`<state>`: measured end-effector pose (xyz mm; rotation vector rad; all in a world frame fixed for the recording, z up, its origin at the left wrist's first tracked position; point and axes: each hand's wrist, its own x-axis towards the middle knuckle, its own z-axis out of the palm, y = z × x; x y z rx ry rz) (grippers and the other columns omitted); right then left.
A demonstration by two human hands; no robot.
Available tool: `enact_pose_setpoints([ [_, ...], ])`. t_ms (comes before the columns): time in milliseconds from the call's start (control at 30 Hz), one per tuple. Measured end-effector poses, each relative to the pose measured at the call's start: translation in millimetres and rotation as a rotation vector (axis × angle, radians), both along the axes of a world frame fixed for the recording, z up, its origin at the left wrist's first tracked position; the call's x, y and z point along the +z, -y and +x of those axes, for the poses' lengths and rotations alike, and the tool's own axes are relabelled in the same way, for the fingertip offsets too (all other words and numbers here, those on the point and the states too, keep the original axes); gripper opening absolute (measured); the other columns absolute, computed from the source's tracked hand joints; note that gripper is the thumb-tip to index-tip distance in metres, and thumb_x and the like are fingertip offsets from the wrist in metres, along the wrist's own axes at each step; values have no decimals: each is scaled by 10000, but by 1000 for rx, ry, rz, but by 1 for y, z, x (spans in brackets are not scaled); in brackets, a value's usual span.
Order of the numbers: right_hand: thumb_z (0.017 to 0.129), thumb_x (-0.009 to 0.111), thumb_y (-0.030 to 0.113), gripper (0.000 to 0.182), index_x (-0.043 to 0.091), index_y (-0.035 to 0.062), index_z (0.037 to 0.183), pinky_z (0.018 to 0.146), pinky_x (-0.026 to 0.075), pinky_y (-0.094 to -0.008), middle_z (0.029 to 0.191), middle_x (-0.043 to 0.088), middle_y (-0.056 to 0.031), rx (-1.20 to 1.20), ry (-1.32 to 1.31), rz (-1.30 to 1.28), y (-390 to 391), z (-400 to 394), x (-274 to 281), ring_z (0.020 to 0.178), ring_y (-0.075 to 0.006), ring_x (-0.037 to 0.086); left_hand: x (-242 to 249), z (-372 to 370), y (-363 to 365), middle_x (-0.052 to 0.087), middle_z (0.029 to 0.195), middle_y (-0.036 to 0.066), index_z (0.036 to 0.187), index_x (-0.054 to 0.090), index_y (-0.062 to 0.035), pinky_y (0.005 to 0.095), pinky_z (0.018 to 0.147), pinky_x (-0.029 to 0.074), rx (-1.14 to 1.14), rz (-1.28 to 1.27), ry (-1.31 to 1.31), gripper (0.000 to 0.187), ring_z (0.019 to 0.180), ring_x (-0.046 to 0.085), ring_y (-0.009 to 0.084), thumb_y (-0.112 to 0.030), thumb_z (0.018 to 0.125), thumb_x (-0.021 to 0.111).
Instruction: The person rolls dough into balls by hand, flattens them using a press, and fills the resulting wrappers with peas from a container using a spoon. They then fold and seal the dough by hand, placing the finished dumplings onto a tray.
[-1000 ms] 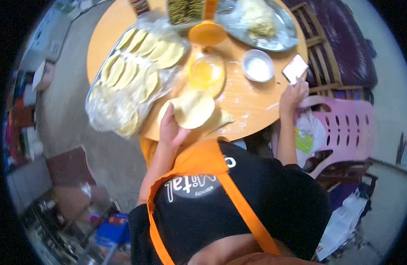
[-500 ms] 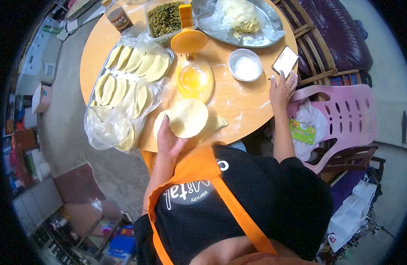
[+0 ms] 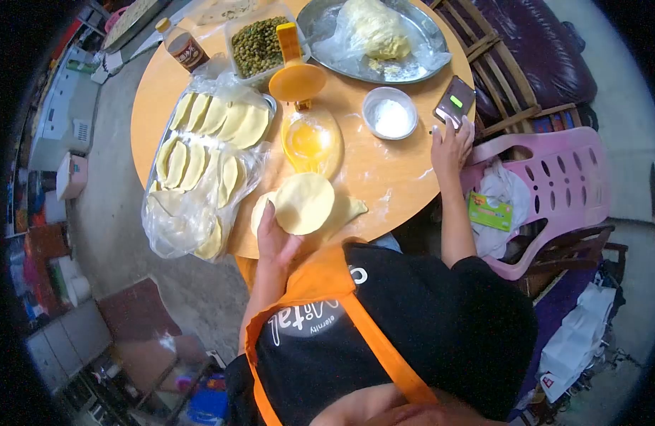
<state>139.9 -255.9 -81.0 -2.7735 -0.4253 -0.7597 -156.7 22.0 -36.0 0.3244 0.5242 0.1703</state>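
Observation:
My left hand (image 3: 276, 238) grips a flat round dough wrapper (image 3: 305, 204) at the table's near edge, thumb on top. Another piece of dough (image 3: 260, 211) shows behind that thumb. At the right edge, my right hand (image 3: 452, 145) has its fingers stretched out, their tips at the lower end of a smartphone (image 3: 455, 98) lying on the table. The phone's screen is dark with a green patch. In front of the left hand stands an orange dough press (image 3: 311, 142), its lid raised. A bowl of white flour (image 3: 389, 113) sits between the press and the phone.
Folded dough pieces (image 3: 212, 115) lie on a plastic-covered tray at left. Behind are a bottle (image 3: 182, 46), a tub of green filling (image 3: 258, 46) and a metal platter (image 3: 430, 64) with wrapped dough (image 3: 374, 28). A pink chair (image 3: 562, 170) stands at right.
The phone's screen has gone from bright white to dark with a green patch. My right hand stays at the phone, and my left hand still holds the wrapper. The view has shifted slightly.

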Motion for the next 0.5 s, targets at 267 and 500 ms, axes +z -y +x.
enact_pose_setpoints([
  [267,864,696,272,460,587,62,1258,1099,298,-548,1445,371,-226,27,4,50,1,1,-2,1367,-437,289,1,0,1,442,1467,159,1437,396,-42,533,1084,390,-3,30,-7,647,1344,433,360,-499,984,466],
  [500,848,717,275,483,594,76,1271,1127,262,-544,1479,344,-224,3,-41,53,2,2,-3,1396,-434,253,-3,-4,1,426,1485,131,1457,378,-59,509,1130,339,-29,8,37,619,1372,401,335,-456,992,468],
])
